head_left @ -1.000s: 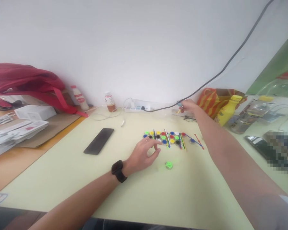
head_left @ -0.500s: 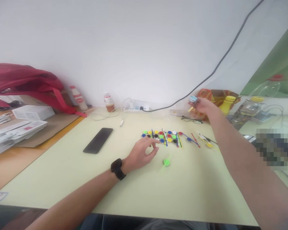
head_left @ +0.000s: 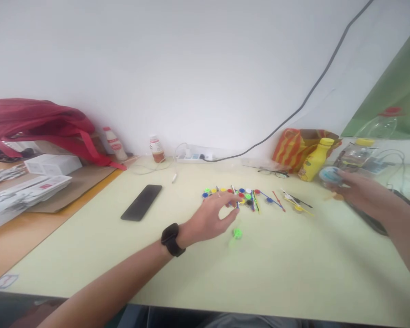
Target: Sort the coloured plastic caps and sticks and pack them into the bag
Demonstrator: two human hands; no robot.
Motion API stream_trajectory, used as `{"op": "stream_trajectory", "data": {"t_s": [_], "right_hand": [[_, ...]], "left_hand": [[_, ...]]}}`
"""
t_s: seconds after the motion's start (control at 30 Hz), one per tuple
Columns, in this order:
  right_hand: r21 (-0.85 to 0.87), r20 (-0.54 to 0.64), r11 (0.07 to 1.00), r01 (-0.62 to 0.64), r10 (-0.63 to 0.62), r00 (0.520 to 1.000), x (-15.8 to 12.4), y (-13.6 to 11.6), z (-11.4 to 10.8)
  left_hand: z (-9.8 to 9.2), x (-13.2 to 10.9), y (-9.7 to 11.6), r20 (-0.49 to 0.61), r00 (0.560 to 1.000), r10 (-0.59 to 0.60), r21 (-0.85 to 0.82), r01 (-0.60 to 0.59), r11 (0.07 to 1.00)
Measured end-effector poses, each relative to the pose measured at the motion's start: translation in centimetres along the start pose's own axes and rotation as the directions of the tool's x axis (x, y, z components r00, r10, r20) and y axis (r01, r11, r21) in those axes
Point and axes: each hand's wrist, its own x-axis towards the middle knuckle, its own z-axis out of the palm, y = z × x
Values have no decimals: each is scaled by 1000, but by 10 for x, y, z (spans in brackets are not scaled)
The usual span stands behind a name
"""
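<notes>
My left hand (head_left: 217, 215) hangs over the table with thumb and forefinger apart, and nothing shows between them. Behind its fingertips lie several small coloured discs (head_left: 257, 192) in rows, with thin coloured sticks (head_left: 255, 201) among them; the hand hides part of the rows. Just below the fingertips a small bright green spinning top (head_left: 237, 233) stands on the table, its edges blurred. Off to the right, my right hand (head_left: 351, 184) grips a round, light-blue and white object (head_left: 330, 175), raised above the table. Its exact kind is not clear.
A black phone (head_left: 141, 202) lies left of my left hand. Glasses (head_left: 273, 173), a striped bag (head_left: 289, 148) and a yellow bottle (head_left: 316, 159) are at the back right. More thin sticks (head_left: 295, 199) lie right of the discs. A power strip (head_left: 193, 157) sits by the wall.
My right hand has moved right and nearer from the striped bag, carrying the round light-blue object. My left hand has shifted slightly right. The green spinning top's blur has changed shape.
</notes>
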Motion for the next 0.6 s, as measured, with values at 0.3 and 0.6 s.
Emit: {"op": "stream_trajectory", "data": {"t_s": [0.3,0.6], "right_hand": [[-25,-46,1000,-7,5,999,-131,36,-3],[144,-82,988,-53,66,994,-168,48,0]], "left_hand": [[112,77,78,254,967,22,-416,88,905],[169,83,80,228,948,223,-485,-88,870]]}}
